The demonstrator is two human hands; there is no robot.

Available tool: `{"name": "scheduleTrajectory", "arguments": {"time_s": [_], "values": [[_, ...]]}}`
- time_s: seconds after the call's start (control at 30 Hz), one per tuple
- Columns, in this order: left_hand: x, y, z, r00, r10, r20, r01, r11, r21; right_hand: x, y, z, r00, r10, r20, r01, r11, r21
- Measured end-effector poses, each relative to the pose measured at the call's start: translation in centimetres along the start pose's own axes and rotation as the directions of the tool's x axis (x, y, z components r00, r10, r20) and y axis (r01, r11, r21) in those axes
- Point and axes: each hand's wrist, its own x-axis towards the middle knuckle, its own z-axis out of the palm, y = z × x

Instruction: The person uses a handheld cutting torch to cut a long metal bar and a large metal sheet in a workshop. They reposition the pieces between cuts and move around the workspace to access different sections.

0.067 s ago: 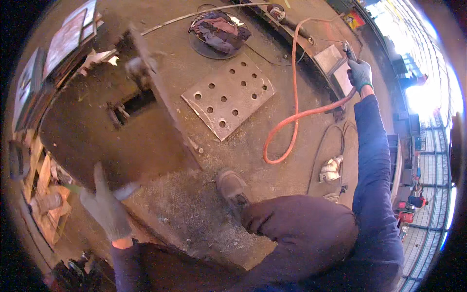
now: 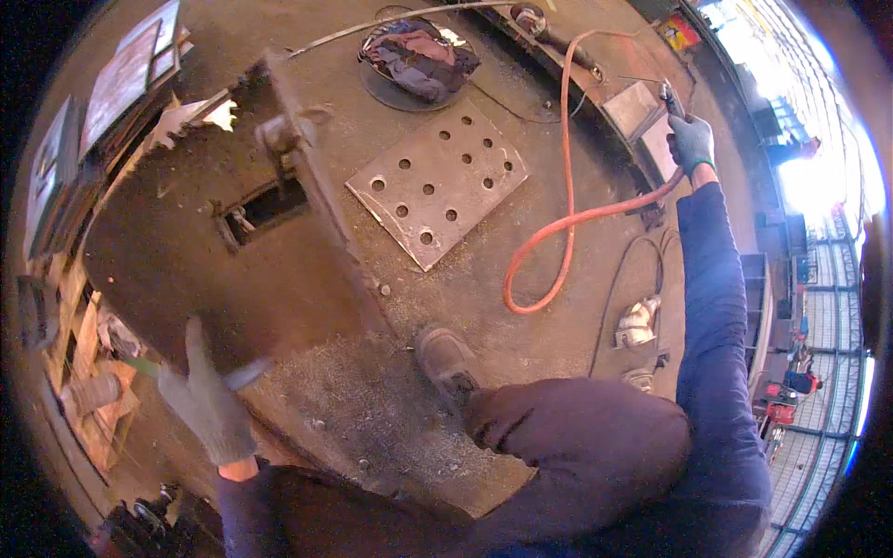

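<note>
I see room to pass between the perforated plate [image 2: 448,181] and the boot [image 2: 445,358], low over the floor [image 2: 484,307]. To the right, the orange hose [image 2: 571,221] loops across my way; left, the big rusty steel piece [image 2: 186,270] blocks me.

Worn are grey gloves [image 2: 691,144], navy sleeves [image 2: 712,279], dark trousers [image 2: 595,430].

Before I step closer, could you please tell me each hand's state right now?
Left hand: cannot tell whether it is open or holding something.
Right hand: closed, holding a metal hand tool.
</note>
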Motion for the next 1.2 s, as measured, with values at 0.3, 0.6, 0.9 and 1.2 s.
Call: {"name": "scheduleTrajectory", "arguments": {"time_s": [0.3,0.6,0.9,1.2], "values": [[1.3,-3.3,4.6,0.968,0.198,0.153,-0.237,0.922,0.306,6.2,2.3,0.2,0.990,-0.054,0.130,0.069,0.991,-0.117],[0.7,-2.3,8.6,0.967,0.051,0.249,-0.129,0.943,0.307,12.0,9.4,-3.1,0.989,-0.135,0.061,0.141,0.984,-0.105],[0.6,-2.5,8.3,0.924,-0.025,0.380,-0.123,0.924,0.361,14.1,11.0,-0.8,0.989,-0.089,0.117,0.101,0.990,-0.100],[-0.4,-3.3,8.5,0.937,0.058,0.345,-0.186,0.918,0.351,6.6,-0.8,2.0,0.981,-0.100,0.168,0.107,0.994,-0.032]]}}
